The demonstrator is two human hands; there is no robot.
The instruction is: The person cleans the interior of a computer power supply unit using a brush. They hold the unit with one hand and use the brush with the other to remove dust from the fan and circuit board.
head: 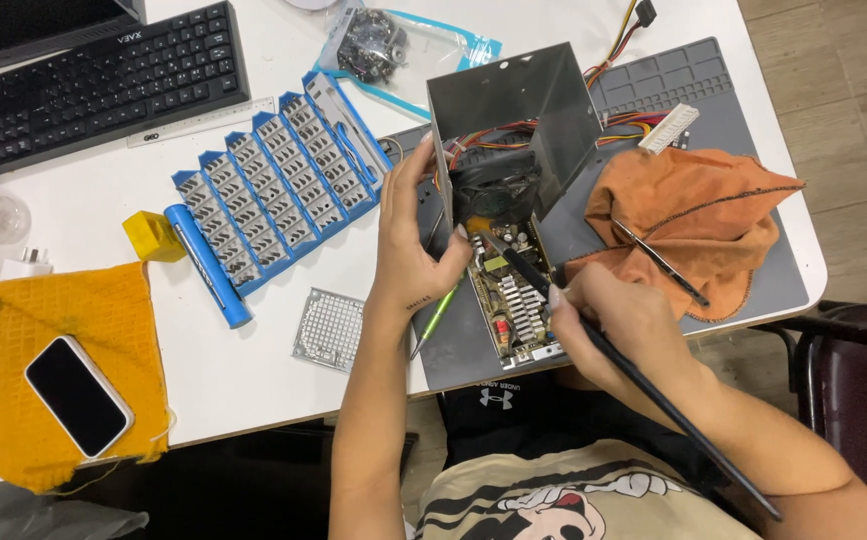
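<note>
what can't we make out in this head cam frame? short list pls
- Brush tip, head view: it ends by the fan, and contact is too small to judge.
- Circuit board, head view: partly covered by the left hand and right hand.
- Bag contents, head view: dark small parts, too small to identify.
- Monitor, head view: cut off by the top edge.
- Green-handled tool, head view: its upper end is hidden by the left hand.
</note>
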